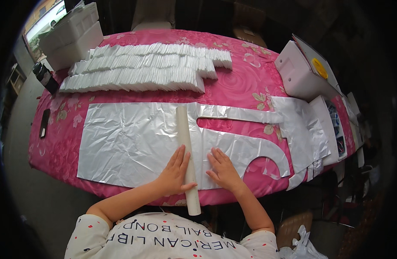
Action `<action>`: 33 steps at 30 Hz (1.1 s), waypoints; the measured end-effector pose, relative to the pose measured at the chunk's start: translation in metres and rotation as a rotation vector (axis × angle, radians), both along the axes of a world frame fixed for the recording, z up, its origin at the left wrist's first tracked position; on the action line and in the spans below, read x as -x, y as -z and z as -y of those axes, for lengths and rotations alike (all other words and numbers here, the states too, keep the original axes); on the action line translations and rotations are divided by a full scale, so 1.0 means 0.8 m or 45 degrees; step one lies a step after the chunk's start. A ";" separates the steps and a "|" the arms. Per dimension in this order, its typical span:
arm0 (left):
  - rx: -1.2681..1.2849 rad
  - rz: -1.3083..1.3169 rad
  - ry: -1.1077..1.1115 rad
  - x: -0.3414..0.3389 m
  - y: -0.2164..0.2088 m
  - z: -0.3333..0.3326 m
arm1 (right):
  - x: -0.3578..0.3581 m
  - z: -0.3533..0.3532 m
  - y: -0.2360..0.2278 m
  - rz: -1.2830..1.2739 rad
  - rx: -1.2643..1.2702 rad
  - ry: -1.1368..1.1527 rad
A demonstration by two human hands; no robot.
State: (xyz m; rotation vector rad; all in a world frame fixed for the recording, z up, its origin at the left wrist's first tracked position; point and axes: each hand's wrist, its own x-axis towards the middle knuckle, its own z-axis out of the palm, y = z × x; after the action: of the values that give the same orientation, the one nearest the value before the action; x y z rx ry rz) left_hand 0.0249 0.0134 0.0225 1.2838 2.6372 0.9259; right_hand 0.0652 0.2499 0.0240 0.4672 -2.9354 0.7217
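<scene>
A wrinkled silver plastic sheet (125,140) lies spread on the table, with a long slot and a rounded cut-out on its right side. Across its middle rests a straight off-white tube (187,149), its near end sticking out past the table edge toward me. My left hand (176,172) lies along the tube's left side, fingers stretched out and the thumb reaching over the tube. To the right of the tube, my right hand (224,169) presses flat on the sheet with its fingers apart, holding nothing.
Rows of folded white packets (138,71) stand toward the back. White foam boxes (73,39) sit at the back left, another foam box (299,71) at the right. More silver sheeting (295,129) hangs at the right edge. A black phone-like object (44,123) and dark bottle (45,77) are left.
</scene>
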 end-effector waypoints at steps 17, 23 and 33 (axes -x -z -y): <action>0.080 0.024 0.045 -0.004 -0.008 -0.016 | -0.076 -0.222 0.011 -0.511 -0.252 1.163; -0.528 0.506 0.095 -0.008 -0.037 -0.023 | -0.038 -0.013 -0.063 -0.225 0.687 0.675; -0.628 1.528 -0.720 0.079 -0.026 0.173 | -0.072 0.131 -0.075 -0.233 0.440 0.064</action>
State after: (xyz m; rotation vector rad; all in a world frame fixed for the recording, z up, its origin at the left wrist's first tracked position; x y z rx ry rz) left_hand -0.0380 -0.1251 0.0433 -0.1673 1.7655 1.7340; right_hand 0.1225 0.1448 0.0840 0.4004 -2.5712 1.0882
